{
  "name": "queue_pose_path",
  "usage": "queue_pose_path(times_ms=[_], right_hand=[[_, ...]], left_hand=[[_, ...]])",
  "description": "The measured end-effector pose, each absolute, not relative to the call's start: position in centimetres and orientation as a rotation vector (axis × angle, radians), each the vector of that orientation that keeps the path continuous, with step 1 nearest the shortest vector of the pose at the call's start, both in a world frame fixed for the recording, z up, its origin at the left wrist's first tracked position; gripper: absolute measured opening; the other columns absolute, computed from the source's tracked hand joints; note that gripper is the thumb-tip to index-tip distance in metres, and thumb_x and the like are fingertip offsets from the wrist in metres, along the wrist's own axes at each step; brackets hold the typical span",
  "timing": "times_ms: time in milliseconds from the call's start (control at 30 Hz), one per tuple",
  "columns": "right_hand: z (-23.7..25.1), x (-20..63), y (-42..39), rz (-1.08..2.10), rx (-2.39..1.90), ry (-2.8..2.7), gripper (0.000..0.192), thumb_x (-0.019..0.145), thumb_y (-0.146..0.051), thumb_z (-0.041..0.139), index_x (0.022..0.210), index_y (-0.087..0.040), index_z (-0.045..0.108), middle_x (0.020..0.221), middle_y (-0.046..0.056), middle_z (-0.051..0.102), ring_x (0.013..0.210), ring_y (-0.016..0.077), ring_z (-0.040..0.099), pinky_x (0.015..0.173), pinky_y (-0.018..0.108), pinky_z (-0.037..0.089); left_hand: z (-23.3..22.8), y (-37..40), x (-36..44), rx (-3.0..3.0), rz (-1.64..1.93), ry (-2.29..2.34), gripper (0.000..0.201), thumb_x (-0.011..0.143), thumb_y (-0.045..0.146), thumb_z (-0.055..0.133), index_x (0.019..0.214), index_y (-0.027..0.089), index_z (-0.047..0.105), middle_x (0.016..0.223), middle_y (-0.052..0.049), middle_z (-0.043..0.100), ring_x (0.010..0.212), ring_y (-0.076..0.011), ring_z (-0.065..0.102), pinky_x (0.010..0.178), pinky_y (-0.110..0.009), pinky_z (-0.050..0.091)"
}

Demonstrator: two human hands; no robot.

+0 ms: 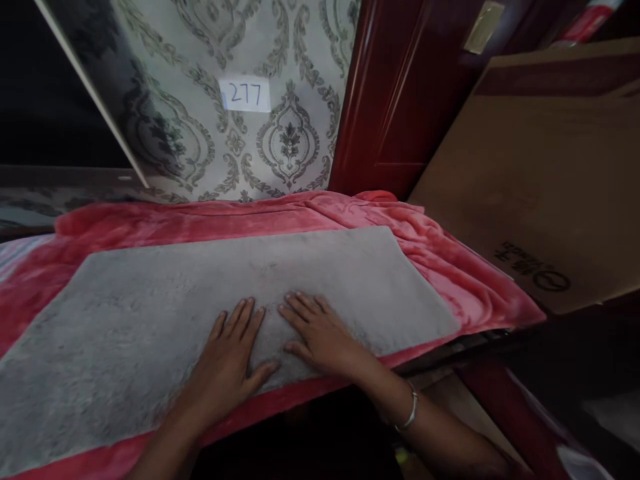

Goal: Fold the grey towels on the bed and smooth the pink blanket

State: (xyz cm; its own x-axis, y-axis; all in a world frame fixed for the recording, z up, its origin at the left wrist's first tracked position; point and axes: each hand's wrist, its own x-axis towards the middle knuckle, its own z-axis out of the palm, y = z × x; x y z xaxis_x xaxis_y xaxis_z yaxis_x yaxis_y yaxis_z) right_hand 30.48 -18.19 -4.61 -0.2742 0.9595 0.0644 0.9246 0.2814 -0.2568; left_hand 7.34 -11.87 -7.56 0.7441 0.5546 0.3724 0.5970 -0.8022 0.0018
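Beneath the fuzzy, four-sided grey mat (150, 320) lies a plush pink blanket (440, 263) (rumpled); atop the mat, left hand (227, 363) and right hand (323, 337) rest palm-down, unclenched, fingers extended.

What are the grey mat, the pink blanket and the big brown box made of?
Grey mat: probably short, fuzzy fabric with a matte finish, since the surface looks soft and mottled.
Pink blanket: likely plush fleece, as its loose folds have a gentle sheen.
Brown box: looks like cardboard, dull and flat-sided, with dark printed marks.
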Motion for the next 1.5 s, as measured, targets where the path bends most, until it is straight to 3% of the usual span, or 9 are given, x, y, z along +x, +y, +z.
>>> queue_pose_path(times_ms=[400, 567, 667, 800, 1100, 1267, 1500], right_hand=[[-5.7, 47.0, -21.9, 0.064, -2.574, -1.654, 0.064, 0.101, -0.056, 0.031, 0.157, -0.025, 0.033, 0.165, 0.009, 0.025, 0.152, 0.0295, 0.021, 0.120, 0.057, 0.022], [-4.2, 43.9, -19.5, 0.093, -2.411, -1.790, 0.062, 0.101, -0.054, 0.033, 0.158, -0.028, 0.032, 0.164, 0.012, 0.025, 0.152, 0.0322, 0.022, 0.117, 0.063, 0.023], [-3.1, 40.7, -16.5, 0.164, -2.154, -2.083, 0.064, 0.101, -0.055, 0.036, 0.159, -0.031, 0.026, 0.167, 0.009, 0.015, 0.153, 0.0303, 0.016, 0.118, 0.061, 0.021], [-2.8, 40.7, -12.7, 0.140, -1.946, -2.282, 0.062, 0.102, -0.058, 0.032, 0.159, -0.031, 0.026, 0.167, 0.003, 0.015, 0.154, 0.0266, 0.014, 0.121, 0.056, 0.017], [-3.5, 54.2, -11.4, 0.047, -2.564, -1.650, 0.063, 0.104, -0.053, 0.027, 0.161, -0.026, 0.021, 0.168, 0.007, 0.010, 0.154, 0.0271, 0.011, 0.121, 0.054, 0.015], [-4.2, 55.3, -11.8, 0.021, -2.582, -1.588, 0.063, 0.103, -0.052, 0.025, 0.161, -0.027, 0.021, 0.169, 0.006, 0.010, 0.154, 0.0269, 0.012, 0.121, 0.053, 0.018], [-4.2, 54.4, -11.7, 0.031, -2.604, -1.539, 0.061, 0.103, -0.050, 0.028, 0.159, -0.026, 0.026, 0.168, 0.008, 0.014, 0.153, 0.0306, 0.018, 0.119, 0.058, 0.021]], left_hand=[[-7.8, -11.4, 7.2, -2.794, -0.586, -0.892, 0.082, 0.088, 0.065, 0.051, 0.157, 0.026, 0.030, 0.164, -0.012, 0.028, 0.147, -0.0352, 0.034, 0.118, -0.058, 0.032], [-8.3, -11.0, 7.1, -2.778, -0.632, -0.866, 0.084, 0.086, 0.067, 0.052, 0.157, 0.027, 0.030, 0.163, -0.012, 0.029, 0.144, -0.0357, 0.040, 0.117, -0.057, 0.033], [-8.6, -10.7, 7.0, -2.757, -0.641, -0.851, 0.085, 0.086, 0.068, 0.052, 0.158, 0.028, 0.029, 0.163, -0.012, 0.030, 0.141, -0.0361, 0.043, 0.115, -0.057, 0.035], [-9.0, -10.2, 6.8, -2.710, -0.659, -0.808, 0.087, 0.085, 0.066, 0.053, 0.159, 0.028, 0.025, 0.161, -0.013, 0.033, 0.140, -0.0362, 0.046, 0.112, -0.057, 0.039], [-9.9, -9.3, 6.5, -2.704, -0.700, -0.779, 0.087, 0.084, 0.063, 0.053, 0.159, 0.032, 0.022, 0.161, -0.010, 0.034, 0.136, -0.0356, 0.050, 0.108, -0.058, 0.042], [-9.6, -9.4, 6.8, -2.678, -0.718, -0.725, 0.088, 0.086, 0.062, 0.053, 0.160, 0.030, 0.019, 0.161, -0.012, 0.034, 0.136, -0.0367, 0.049, 0.106, -0.058, 0.044], [-8.9, -10.2, 6.8, -2.735, -0.652, -0.831, 0.084, 0.086, 0.064, 0.055, 0.158, 0.030, 0.028, 0.161, -0.012, 0.033, 0.140, -0.0352, 0.045, 0.112, -0.056, 0.039]])
